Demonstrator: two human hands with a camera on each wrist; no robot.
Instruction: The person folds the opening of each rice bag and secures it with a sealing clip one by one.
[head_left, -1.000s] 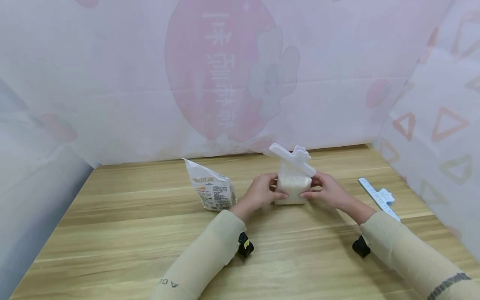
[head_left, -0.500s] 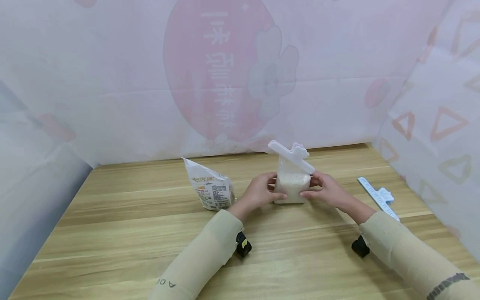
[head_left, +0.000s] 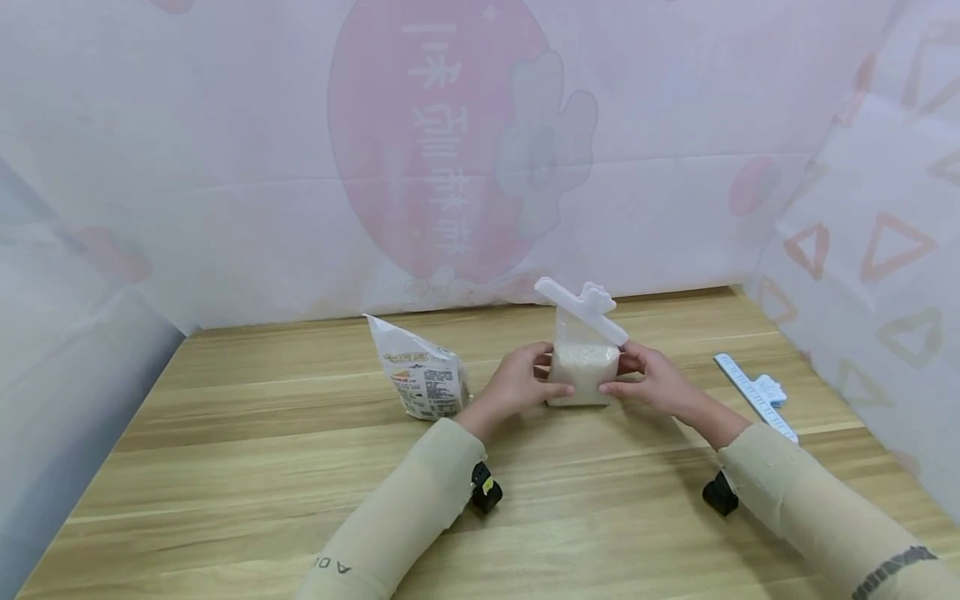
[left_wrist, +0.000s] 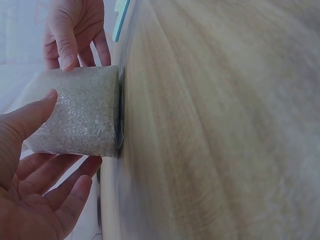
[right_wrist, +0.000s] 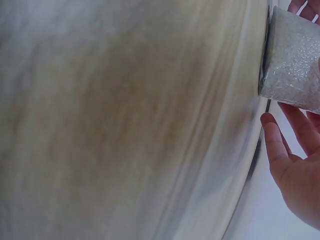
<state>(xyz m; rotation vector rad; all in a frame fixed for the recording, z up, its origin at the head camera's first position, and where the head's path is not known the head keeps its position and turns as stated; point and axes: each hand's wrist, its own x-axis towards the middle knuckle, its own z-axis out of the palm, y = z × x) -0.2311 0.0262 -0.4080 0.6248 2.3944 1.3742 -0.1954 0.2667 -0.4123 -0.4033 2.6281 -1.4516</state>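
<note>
Beige sleeves (head_left: 412, 492) come in low over the pale wood-grain tabletop (head_left: 247, 500), one each side, so the bag can be taken from both flanks. Pale-blue plastic bar clip (head_left: 756, 397) lies right, pinching nothing, probably left there to be in easy reach. White printed packet (head_left: 427, 383) stands unsupported near the left wrist; presumably the weight sits in its base. Left hand (head_left: 525, 377) and right hand (head_left: 651, 382) are apart, clamped on opposite sides of the clear plastic bag of white rice (head_left: 585, 371), thumbs forward; likely because a soft bag slumps under one-sided support. Bag is upright, right of centre, base apparently on the wood; right wrist view crops it, so can't judge pressure. White plastic bar clip (head_left: 582, 312) slants across its top, left end higher, likely pinching off the neck. Pink-printed white sheet (head_left: 255, 242) hangs behind.
</note>
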